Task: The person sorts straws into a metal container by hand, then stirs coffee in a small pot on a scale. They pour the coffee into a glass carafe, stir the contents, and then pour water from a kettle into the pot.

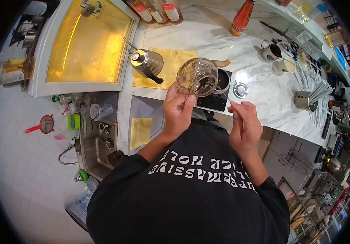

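My left hand [178, 112] is closed round the lower side of a round glass vessel [195, 75], tilted, with brown residue inside. Pinched in my right hand [245, 124] is a thin metal spoon [226, 96], whose handle runs toward the vessel's mouth; its far end is hard to make out. Behind the glass stands a dark round container [224, 80] on a black scale [212, 103]. A curved wooden handle [222, 63] shows beside it. To the right of the scale lies a small round metal piece [240, 90] on the counter.
A steel kettle [152, 62] stands on a yellow cloth [175, 57]. At the back is a red bottle [242, 18]. Cups [285, 66] and a perforated holder with straws [305, 101] stand right on the marble counter [215, 40]. A sink [95, 152] is at the left.
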The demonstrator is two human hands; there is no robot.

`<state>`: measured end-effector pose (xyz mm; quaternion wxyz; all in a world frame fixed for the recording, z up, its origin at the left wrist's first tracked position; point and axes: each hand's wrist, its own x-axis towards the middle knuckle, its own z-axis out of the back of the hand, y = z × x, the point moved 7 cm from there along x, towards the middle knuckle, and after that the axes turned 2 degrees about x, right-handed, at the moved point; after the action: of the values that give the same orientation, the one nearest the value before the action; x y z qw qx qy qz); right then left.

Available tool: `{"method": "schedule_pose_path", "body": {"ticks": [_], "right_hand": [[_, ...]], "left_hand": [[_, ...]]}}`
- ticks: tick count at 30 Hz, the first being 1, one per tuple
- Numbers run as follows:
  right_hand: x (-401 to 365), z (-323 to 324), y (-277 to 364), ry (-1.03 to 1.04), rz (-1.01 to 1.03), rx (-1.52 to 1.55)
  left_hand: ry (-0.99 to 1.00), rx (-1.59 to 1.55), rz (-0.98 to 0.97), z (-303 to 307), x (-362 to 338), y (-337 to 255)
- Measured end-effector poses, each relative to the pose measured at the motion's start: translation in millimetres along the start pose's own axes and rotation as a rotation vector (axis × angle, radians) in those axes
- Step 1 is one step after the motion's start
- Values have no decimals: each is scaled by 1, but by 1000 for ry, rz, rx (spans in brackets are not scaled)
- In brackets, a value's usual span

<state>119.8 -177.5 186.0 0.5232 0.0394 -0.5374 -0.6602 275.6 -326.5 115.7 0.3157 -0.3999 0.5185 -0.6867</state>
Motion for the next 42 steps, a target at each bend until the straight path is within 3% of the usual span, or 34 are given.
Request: {"method": "schedule_pose_path", "body": {"ticks": [6,12,15,21,27,33,42], "right_hand": [[19,-26,1,194,0,-252],[34,-41,11,198,8,-362],[37,-46,12,216,-31,-377],[33,-52,18,175,-198,-176],[19,-63,0,131,-640,334],[18,-72,-12,7,-781,739],[20,-73,-28,-62,-824,795]], "left_hand": [[61,-5,-60,1,15,-7],[114,51,-188,11,32,-15],[149,-42,-76,13,34,-8],[150,-38,-147,20,35,-11],[127,-37,-168,27,36,-11],[94,12,-206,34,35,-10],[116,43,-136,42,33,1]]}}
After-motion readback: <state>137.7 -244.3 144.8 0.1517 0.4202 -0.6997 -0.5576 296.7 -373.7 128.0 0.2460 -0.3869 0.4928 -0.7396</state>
